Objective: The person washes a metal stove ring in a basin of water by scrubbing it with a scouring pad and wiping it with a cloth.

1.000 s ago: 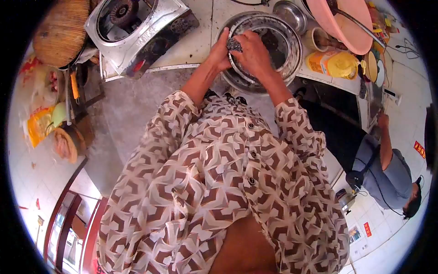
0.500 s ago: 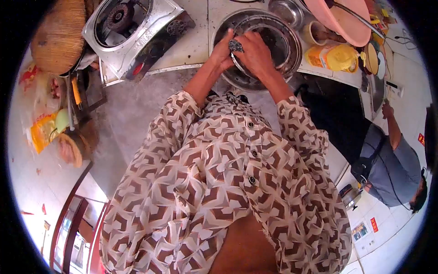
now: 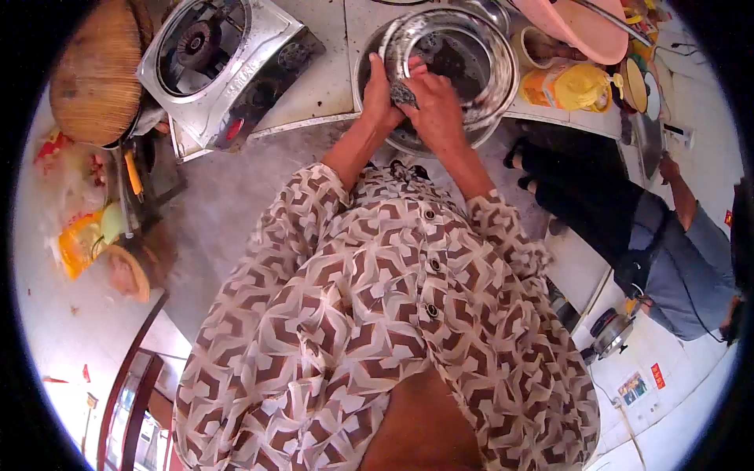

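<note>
A shiny metal ring (image 3: pixel 503 74) with a wide round opening stands tilted over a metal basin (image 3: pixel 408 144) holding dark water. My left hand (image 3: pixel 379 100) grips the ring's left edge, thumb up along its outer side. In my right hand (image 3: pixel 433 106) is a dark steel-wool scrubber (image 3: pixel 404 95), pressed against the ring's lower left part. Both hands are close together, and the fingertips of my right hand reach inside the ring's opening.
A gas stove (image 3: pixel 228 74) stands left of the basin on the counter (image 3: pixel 330 78). To the right are a cup (image 3: pixel 534 49), a yellow-capped bottle (image 3: pixel 572 88) and a pink basin (image 3: pixel 597 31). Another person (image 3: pixel 667 251) stands at the right.
The ring has been raised and turned over the basin, and my hands have shifted slightly downward with it. The other person has moved lower and rightward in view.
</note>
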Demonstrator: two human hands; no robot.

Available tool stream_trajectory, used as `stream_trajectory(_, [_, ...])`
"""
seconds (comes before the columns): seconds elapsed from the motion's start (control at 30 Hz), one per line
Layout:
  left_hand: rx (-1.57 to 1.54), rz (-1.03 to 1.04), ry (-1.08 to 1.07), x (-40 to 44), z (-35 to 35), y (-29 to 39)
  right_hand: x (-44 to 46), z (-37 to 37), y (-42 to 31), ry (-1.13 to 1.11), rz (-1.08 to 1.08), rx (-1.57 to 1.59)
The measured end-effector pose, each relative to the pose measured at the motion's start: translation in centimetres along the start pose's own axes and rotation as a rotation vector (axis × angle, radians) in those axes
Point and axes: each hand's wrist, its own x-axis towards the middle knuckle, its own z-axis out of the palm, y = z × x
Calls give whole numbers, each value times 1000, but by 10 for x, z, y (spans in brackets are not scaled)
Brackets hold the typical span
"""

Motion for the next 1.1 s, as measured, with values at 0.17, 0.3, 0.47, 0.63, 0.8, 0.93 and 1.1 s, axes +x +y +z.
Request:
stream_trajectory(0.17, [-27, 8, 22, 6, -6, 7, -19, -16, 14, -56, -61, 60])
stream_trajectory(0.3, [12, 91, 93, 9, 4, 12, -37, -29, 38, -41, 79, -14])
stream_trajectory(0.47, [2, 131, 50, 2, 2, 8, -26, 7, 10, 60, 115, 78])
stream_trajectory(0.63, [7, 134, 41, 4, 14, 13, -42, -22, 69, 119, 132, -38])
stream_trajectory(0.8, [123, 150, 92, 4, 25, 15, -31, 8, 6, 176, 298, 31])
stream_trajectory(0.93, [-8, 141, 24, 8, 11, 8, -32, 0, 35, 218, 138, 86])
stream_trajectory(1.1, [32, 138, 51, 10, 15, 8, -25, -3, 30, 248, 303, -17])
